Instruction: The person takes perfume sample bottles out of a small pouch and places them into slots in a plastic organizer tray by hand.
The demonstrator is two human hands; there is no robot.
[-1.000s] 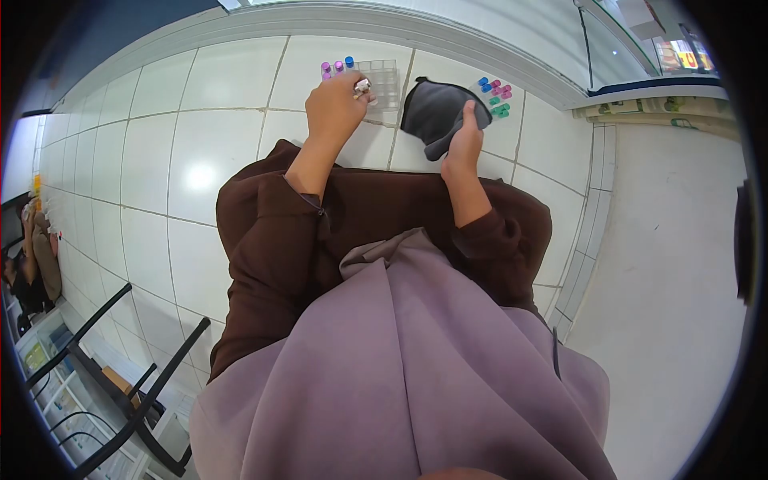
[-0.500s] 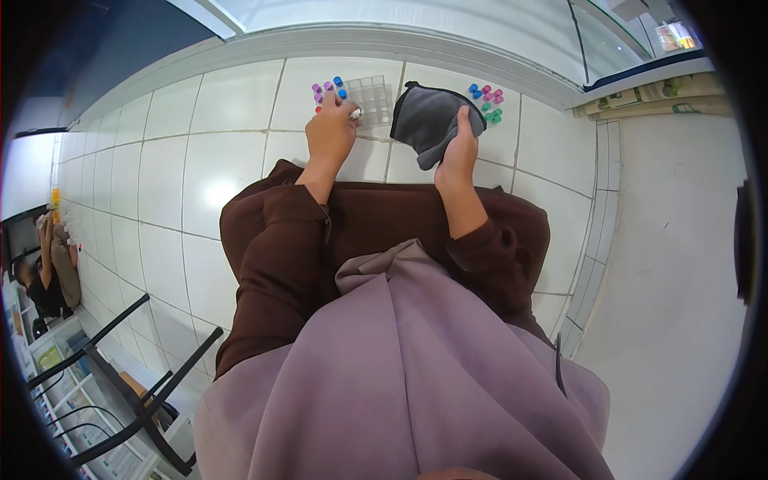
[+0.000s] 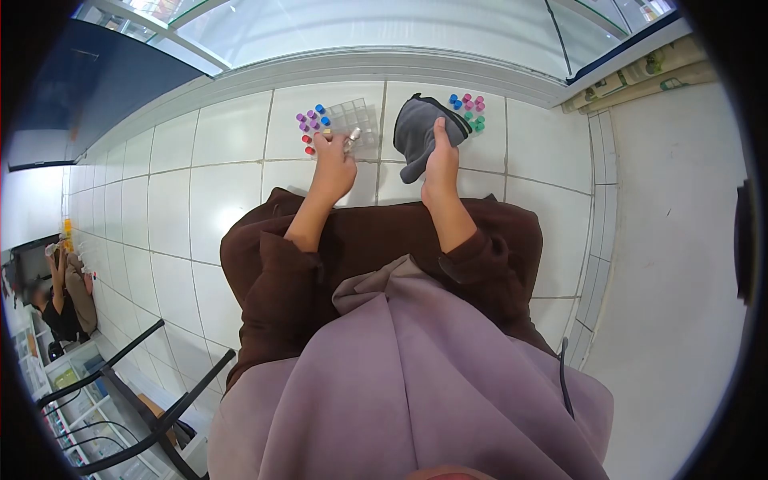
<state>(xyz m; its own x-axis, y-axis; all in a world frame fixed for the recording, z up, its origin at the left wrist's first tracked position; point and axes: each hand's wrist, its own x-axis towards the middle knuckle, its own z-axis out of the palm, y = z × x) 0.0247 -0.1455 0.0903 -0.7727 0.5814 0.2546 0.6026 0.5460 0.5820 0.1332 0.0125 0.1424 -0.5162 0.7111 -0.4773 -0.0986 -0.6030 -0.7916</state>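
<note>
My left hand (image 3: pixel 334 166) is at the near side of a clear compartment tray (image 3: pixel 364 112), fingers closed on a small clear vial with a white cap (image 3: pixel 354 134). A yellowish cap (image 3: pixel 327 132) shows just beyond its fingertips; I cannot tell whether it is held. Left of the tray stand small pieces with purple caps (image 3: pixel 303 121), blue caps (image 3: pixel 320 109) and red caps (image 3: pixel 307 139). My right hand (image 3: pixel 442 164) grips a dark grey fabric pouch (image 3: pixel 414 132) with black edging, thumb on top. Whatever the pouch contains is hidden.
Right of the pouch are pieces with blue (image 3: pixel 455 99), pink (image 3: pixel 478 104) and green caps (image 3: pixel 478 124) on the tiled floor (image 3: pixel 220 196). A glass cabinet (image 3: pixel 320 40) runs along the far side. At lower left stand a black-framed chair (image 3: pixel 152 416) and a seated person (image 3: pixel 68 312).
The view has shifted, so the floor items sit lower and further left. My left hand has moved right, toward the tray, uncovering the red caps. The pouch looks narrower and more folded.
</note>
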